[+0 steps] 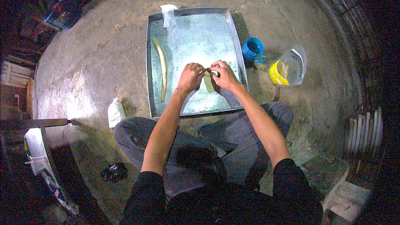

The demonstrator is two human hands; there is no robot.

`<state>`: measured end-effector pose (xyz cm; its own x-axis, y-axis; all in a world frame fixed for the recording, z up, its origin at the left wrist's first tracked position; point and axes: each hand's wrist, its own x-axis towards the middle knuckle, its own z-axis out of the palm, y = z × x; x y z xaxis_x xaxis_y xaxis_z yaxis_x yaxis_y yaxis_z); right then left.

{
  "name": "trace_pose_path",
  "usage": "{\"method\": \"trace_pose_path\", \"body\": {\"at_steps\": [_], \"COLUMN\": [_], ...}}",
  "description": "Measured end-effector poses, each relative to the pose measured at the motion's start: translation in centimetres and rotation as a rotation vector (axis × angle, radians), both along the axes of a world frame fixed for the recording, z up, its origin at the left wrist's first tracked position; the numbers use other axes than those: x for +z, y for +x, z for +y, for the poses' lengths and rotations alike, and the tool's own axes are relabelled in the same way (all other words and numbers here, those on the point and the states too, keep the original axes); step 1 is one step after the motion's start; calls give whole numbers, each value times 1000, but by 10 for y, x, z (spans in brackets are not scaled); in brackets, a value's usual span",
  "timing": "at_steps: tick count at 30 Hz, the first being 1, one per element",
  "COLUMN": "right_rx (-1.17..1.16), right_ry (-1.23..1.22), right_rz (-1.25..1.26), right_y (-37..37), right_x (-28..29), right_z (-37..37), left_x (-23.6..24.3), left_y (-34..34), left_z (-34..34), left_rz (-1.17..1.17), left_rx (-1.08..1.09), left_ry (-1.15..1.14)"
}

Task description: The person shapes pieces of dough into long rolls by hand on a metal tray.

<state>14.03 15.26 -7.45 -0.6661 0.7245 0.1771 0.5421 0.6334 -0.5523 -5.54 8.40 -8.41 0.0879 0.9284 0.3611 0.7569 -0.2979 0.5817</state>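
Note:
My left hand (pixel 191 77) and my right hand (pixel 225 76) meet over the near half of a shallow metal tray (pixel 200 33). The fingers of both are closed in a pinch at the upper end of a short, flat olive-tan strip (pixel 208 84), which hangs or lies below them; whether it touches the tray I cannot tell. Its pinched end is mostly hidden by the fingertips. A longer, slightly curved strip (pixel 162 71) of similar colour lies along the tray's left side, apart from my hands.
A small white plastic bag (pixel 168 13) rests over the tray's far rim. Right of the tray stand a blue mug (pixel 252 49) and a clear and yellow container (pixel 280 73). A white bag (pixel 116 113) sits by my left knee, a black plastic bag (pixel 114 172) nearer.

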Motion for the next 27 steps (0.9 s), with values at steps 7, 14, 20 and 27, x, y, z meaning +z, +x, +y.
{"method": "trace_pose_path", "body": {"at_steps": [7,14,20,27], "right_rx": [-89,-61,-14,-15], "right_ry": [-7,-39,-190,-70], "right_rz": [-37,-70,-41,-36], "right_y": [-9,-12,-17,-5], "right_x": [0,-3,12,11], "right_z": [-3,8,6,-1], "left_x": [-3,-6,-1,2], "left_y": [-1,5,2,11], "left_z": [1,2,1,-1], "left_rz": [-34,39,43,6], "left_rx": [4,57,23,22], "left_ry": [-13,11,-4,-21]}}
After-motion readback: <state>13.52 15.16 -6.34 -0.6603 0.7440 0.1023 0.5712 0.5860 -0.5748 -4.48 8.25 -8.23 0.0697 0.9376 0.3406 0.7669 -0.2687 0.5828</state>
